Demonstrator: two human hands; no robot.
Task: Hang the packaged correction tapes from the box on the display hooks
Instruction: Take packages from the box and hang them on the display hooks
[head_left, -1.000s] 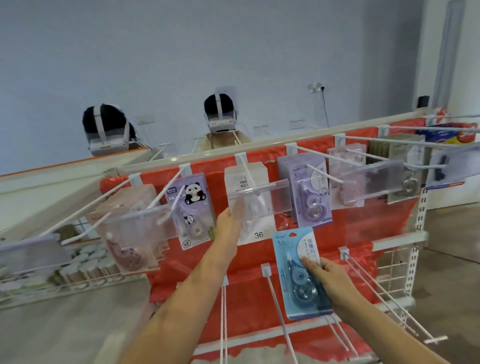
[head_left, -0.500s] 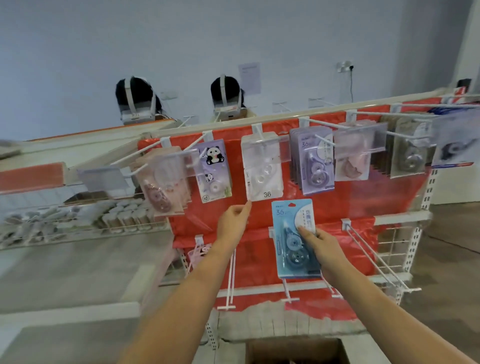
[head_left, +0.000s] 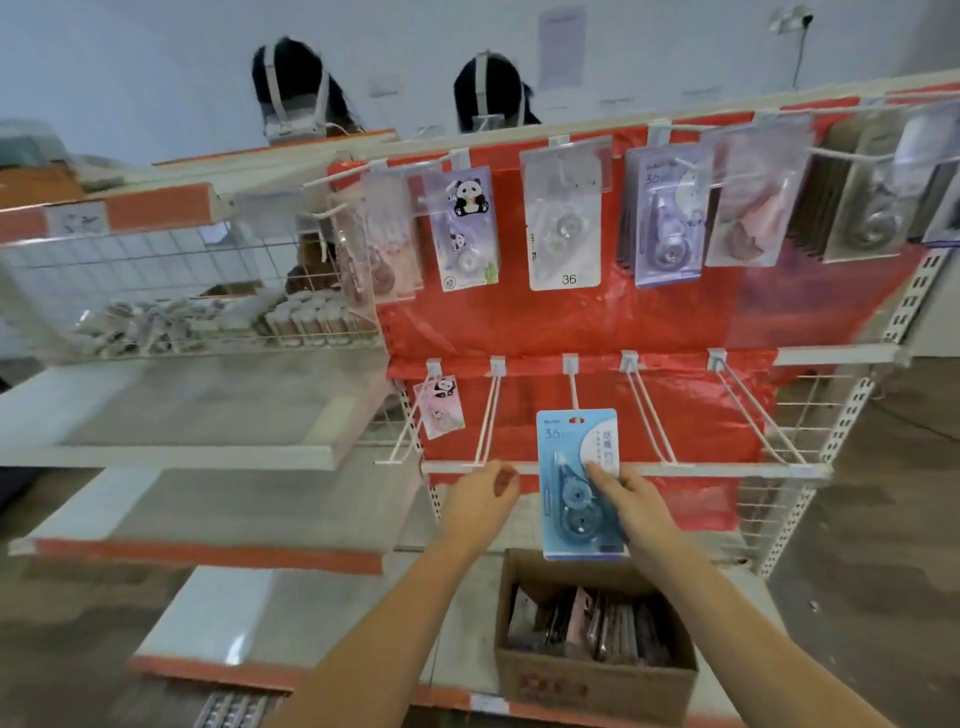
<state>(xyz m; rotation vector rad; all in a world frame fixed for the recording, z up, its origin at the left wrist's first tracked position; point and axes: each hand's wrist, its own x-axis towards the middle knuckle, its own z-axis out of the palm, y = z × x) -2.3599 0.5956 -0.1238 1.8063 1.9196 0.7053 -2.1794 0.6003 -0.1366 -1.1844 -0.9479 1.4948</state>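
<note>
Now the right hand (head_left: 631, 506) pinches the blue correction tape pack (head_left: 577, 483) upright at a lower-row hook (head_left: 573, 387) (above the open cardboard box (head_left: 592, 670)), while the left hand (head_left: 480, 496) hovers beside it, fingers loosely curled, empty.

wall (head_left: 156, 62): pale blue | floor (head_left: 883, 519): grey | shelf (head_left: 182, 415): white, orange-edged

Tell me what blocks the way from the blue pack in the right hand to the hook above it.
Nothing visible does. The right hand holds the blue pack right below the bare middle lower hook, with only red backing behind. The left hand sits off to the side.
</note>
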